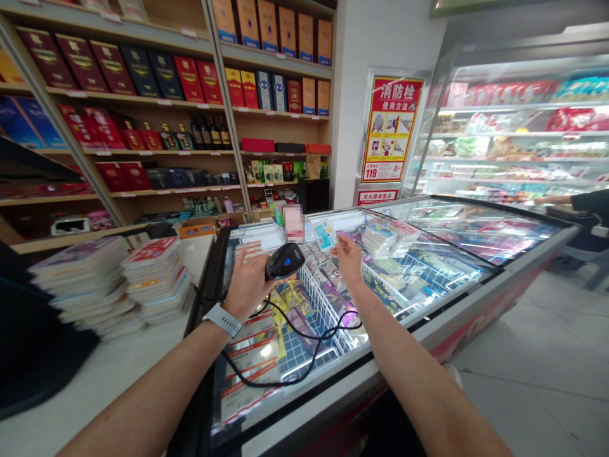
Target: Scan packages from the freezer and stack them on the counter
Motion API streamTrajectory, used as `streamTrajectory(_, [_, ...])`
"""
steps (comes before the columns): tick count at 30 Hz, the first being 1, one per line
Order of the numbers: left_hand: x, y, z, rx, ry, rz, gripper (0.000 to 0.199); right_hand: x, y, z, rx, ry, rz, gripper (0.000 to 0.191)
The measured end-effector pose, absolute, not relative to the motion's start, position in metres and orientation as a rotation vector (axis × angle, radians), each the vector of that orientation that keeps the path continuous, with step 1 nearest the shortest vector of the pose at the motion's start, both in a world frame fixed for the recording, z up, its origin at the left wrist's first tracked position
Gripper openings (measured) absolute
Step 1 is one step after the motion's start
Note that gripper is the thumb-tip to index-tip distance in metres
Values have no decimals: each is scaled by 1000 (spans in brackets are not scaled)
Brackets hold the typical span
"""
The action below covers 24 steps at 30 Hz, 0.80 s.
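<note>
My left hand [247, 280] is wrapped round a black barcode scanner [285, 261], whose head points right and away from me. Its black cable [304, 336] loops over the glass top of the chest freezer [304, 397]. Between the thumb and fingers of my right hand [349, 257] is a small flat pack with a blue and white front [324, 235], held up to the right of the scanner. Just beyond my right hand, stacks of similar flat packs [380, 238] sit on the freezer glass.
Two taller stacks of flat packs [159, 276] stand on the white counter [157, 355] at left. Shelves of boxed goods and bottles [204, 130] line the back wall. An open display fridge [518, 139] is at right, with another person's arm [566, 202] near it.
</note>
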<state>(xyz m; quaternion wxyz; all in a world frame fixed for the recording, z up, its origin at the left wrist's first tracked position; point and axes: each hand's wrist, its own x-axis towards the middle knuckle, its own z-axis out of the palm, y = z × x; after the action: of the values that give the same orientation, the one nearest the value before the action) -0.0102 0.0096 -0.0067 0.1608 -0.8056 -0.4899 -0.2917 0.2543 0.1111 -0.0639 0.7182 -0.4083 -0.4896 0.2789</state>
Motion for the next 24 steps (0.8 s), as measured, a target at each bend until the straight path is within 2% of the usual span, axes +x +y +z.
streamTrajectory(13, [-10, 11, -9, -2321, -1385, -896, 31, 254, 107, -61, -908, -1075, 635, 47])
streamTrajectory(24, [-14, 16, -9, -2348, -1447, -986, 36, 258, 105, -60, -917, -1010, 627, 45])
